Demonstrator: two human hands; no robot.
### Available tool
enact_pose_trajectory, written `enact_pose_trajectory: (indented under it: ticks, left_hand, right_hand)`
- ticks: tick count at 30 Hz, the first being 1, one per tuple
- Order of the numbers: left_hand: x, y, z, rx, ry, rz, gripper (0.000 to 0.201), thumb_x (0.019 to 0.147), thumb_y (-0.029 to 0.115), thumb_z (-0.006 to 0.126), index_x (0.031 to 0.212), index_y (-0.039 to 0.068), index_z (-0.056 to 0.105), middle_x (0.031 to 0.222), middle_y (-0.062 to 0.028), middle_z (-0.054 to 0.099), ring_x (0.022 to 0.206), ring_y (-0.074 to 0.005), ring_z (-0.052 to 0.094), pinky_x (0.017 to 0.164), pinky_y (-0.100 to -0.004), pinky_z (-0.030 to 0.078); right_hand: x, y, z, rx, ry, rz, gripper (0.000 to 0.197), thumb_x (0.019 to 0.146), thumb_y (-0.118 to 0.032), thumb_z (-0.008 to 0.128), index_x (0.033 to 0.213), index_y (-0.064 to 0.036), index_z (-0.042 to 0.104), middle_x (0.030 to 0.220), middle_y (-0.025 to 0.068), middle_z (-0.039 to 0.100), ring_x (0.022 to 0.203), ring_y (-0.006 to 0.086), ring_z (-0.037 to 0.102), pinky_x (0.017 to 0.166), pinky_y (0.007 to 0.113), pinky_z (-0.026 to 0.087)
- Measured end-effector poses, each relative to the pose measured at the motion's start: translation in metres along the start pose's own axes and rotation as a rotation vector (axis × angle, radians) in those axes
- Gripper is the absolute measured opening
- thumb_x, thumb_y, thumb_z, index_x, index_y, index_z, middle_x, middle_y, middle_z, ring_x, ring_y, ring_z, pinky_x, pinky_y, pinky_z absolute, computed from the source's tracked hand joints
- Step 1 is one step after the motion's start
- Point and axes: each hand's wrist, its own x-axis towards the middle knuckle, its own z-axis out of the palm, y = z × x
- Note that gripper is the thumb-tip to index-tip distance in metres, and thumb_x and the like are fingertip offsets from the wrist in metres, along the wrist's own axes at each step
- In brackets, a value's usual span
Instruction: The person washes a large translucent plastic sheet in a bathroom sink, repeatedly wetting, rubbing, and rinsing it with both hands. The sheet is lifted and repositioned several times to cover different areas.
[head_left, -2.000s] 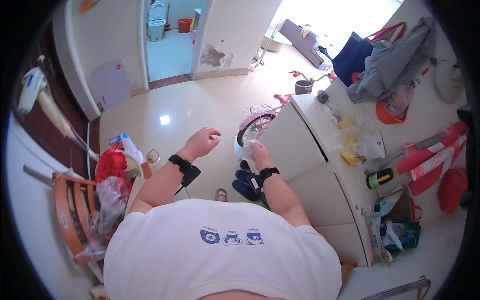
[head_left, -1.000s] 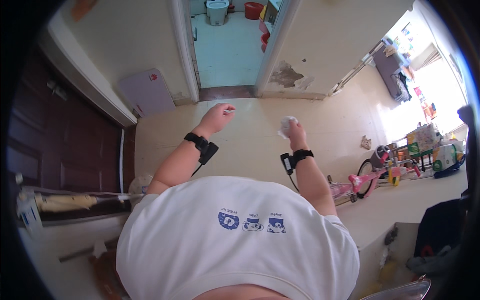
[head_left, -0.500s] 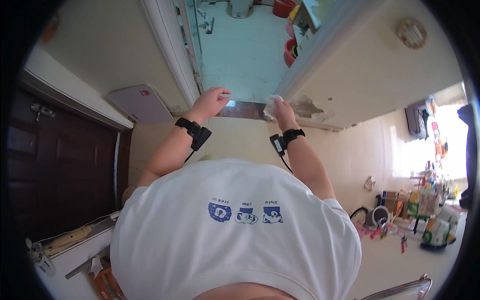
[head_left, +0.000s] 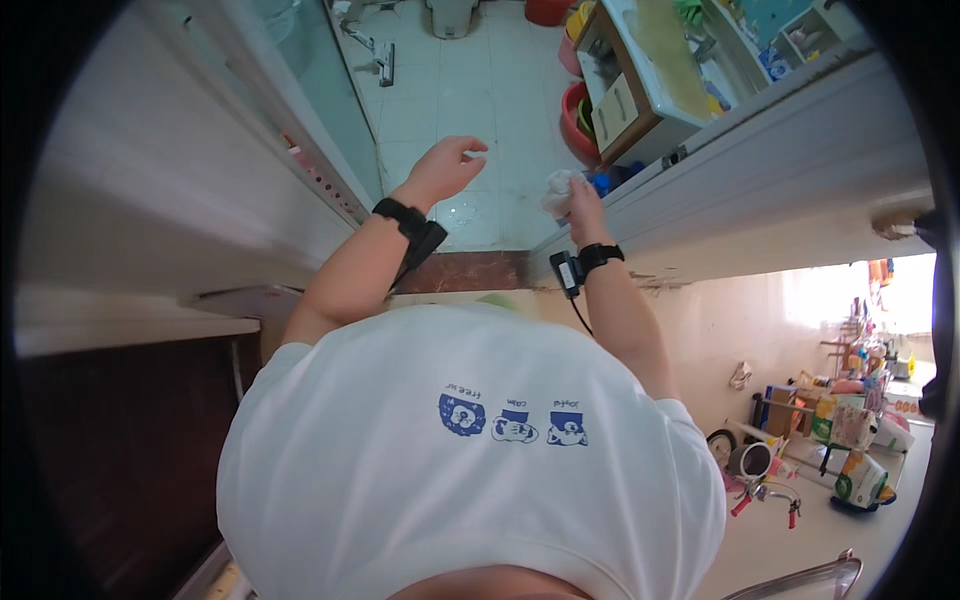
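Note:
My right hand (head_left: 587, 212) is closed around a crumpled white tissue (head_left: 560, 192), which bulges out on the thumb side. Across from it, my left hand (head_left: 447, 168) hangs in the air with nothing in it, its fingers loosely bent and a gap between thumb and fingertips. Both hands are in the doorway, above pale floor tiles (head_left: 470, 215). A black band with a small box sits on each wrist. Close beside the right hand, a blue object (head_left: 601, 184) shows partly behind the door frame.
A brown-red threshold (head_left: 470, 270) crosses the doorway. Beyond it, a washstand cabinet (head_left: 615, 110) and red basins (head_left: 575, 125) line the right side. A floor squeegee (head_left: 385, 65) and toilet base (head_left: 452, 18) are farther in. A bicycle (head_left: 750, 465) stands at lower right.
I have moved forward into the doorway, and the washstand has come into fuller view. Both hands reach farther over the tiles; the tissue stays in my right hand.

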Motion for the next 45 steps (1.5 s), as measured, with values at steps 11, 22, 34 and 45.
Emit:
enact_pose_trajectory:
  ticks: [11,22,34,45]
  left_hand:
    - [0.187,-0.048,0.008,-0.085,-0.049,-0.04,0.032,0.088,0.021,0.061,0.114,0.003,0.063,0.101,-0.012,0.066,0.087,-0.0187,0.064,0.079,-0.0299,0.05]
    - [0.356,-0.116,-0.025,-0.157,0.015,-0.051,0.032,0.087,0.022,0.062,0.113,0.004,0.063,0.108,-0.0123,0.066,0.09,-0.0212,0.065,0.079,-0.0328,0.051]
    - [0.495,-0.159,-0.061,-0.02,0.103,-0.147,0.027,0.088,0.019,0.063,0.112,0.007,0.063,0.081,-0.0033,0.063,0.072,-0.0148,0.059,0.066,-0.03,0.048]
    - [0.702,-0.145,0.034,-0.046,-0.047,-0.172,0.031,0.091,0.033,0.06,0.111,0.009,0.063,0.075,-0.0053,0.064,0.069,-0.015,0.061,0.065,-0.0289,0.048]
  right_hand:
    - [0.214,-0.023,0.021,-0.071,0.143,-0.089,0.047,0.089,-0.032,0.055,0.12,0.003,0.055,0.113,0.0209,0.061,0.099,0.0299,0.061,0.082,0.039,0.048]
    - [0.371,-0.118,0.061,-0.631,0.447,-0.381,0.029,0.083,-0.024,0.058,0.104,-0.0067,0.067,0.099,0.0229,0.065,0.1,0.0389,0.06,0.087,0.045,0.047]
    - [0.52,-0.221,-0.085,-0.812,0.903,-0.325,0.03,0.085,-0.028,0.058,0.1,-0.0037,0.067,0.099,0.0248,0.06,0.095,0.0408,0.059,0.081,0.048,0.049]
    - [0.638,-0.2,-0.184,-1.167,0.663,-0.362,0.035,0.085,-0.017,0.054,0.118,-0.0052,0.06,0.119,0.0172,0.057,0.109,0.0365,0.054,0.091,0.046,0.046]
